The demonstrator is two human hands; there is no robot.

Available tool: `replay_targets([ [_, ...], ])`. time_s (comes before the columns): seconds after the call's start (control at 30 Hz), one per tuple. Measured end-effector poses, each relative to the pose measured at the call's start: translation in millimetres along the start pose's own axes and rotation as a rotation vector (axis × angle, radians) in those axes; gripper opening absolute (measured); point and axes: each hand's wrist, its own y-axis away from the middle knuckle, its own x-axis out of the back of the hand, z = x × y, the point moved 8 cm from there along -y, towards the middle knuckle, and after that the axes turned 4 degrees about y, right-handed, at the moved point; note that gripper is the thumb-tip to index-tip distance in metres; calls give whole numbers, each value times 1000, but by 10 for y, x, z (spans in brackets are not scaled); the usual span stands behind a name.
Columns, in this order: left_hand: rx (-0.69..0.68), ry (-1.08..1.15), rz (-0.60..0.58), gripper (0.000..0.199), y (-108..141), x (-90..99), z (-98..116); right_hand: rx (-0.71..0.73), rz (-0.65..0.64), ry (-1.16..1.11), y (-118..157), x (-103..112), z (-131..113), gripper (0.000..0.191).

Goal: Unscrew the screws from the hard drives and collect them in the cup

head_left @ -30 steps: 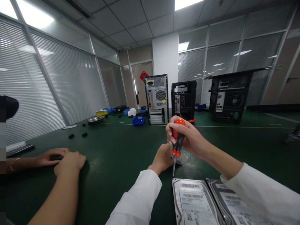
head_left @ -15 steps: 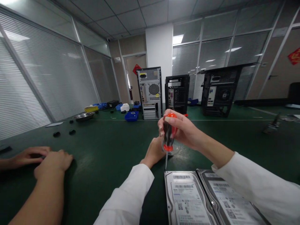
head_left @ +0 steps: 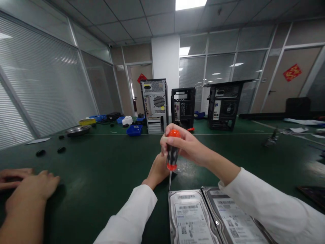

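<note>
My right hand (head_left: 182, 142) is wrapped round the red and black handle of a screwdriver (head_left: 172, 156). The screwdriver stands nearly upright, its metal shaft pointing down to the far left corner of a hard drive (head_left: 188, 217). A second hard drive (head_left: 231, 210) lies close beside it on the right, partly covered by my right sleeve. Just behind the screwdriver, my left hand (head_left: 158, 169) rests low near the table. Its fingers are hidden by my right hand and the handle. Something clear and shiny (head_left: 178, 170) shows beside it, too little to name.
Another person's hands (head_left: 33, 186) rest on the green table (head_left: 101, 166) at the left. Computer cases (head_left: 155, 105) stand along the back. A blue tray (head_left: 134, 130), a metal bowl (head_left: 78, 130) and small black round pieces (head_left: 61, 149) lie farther left.
My view has turned slightly right and up, so the scene sits farther left. The screwdriver stays at the same corner of the hard drive, with my right hand still round it.
</note>
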Motion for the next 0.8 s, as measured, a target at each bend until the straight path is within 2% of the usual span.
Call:
replay_targets([
  [0.17, 21, -84, 113, 34, -3, 2, -167, -38, -55, 22, 1, -99, -18, 25],
  [0.27, 25, -45, 75, 35, -18, -56, -245, -79, -92, 0, 17, -155, -26, 37],
  [0.37, 24, -17, 42, 34, -36, -66, -235, -86, 1, 46, 18, -73, 11, 32],
  [0.47, 38, -52, 57, 47, -41, -37, -209, -14, 130, 61, 13, 66, 31, 37],
  [0.6, 48, -40, 56, 62, -30, -51, -210, 34, 155, 36, 21, 143, 30, 36],
  [0.7, 61, 20, 58, 55, -19, -55, -221, -28, 87, 13, 36, 107, 57, 39],
  [0.8, 42, 39, 14, 44, -23, -81, -204, -39, 100, 78, 54, 122, 58, 37],
])
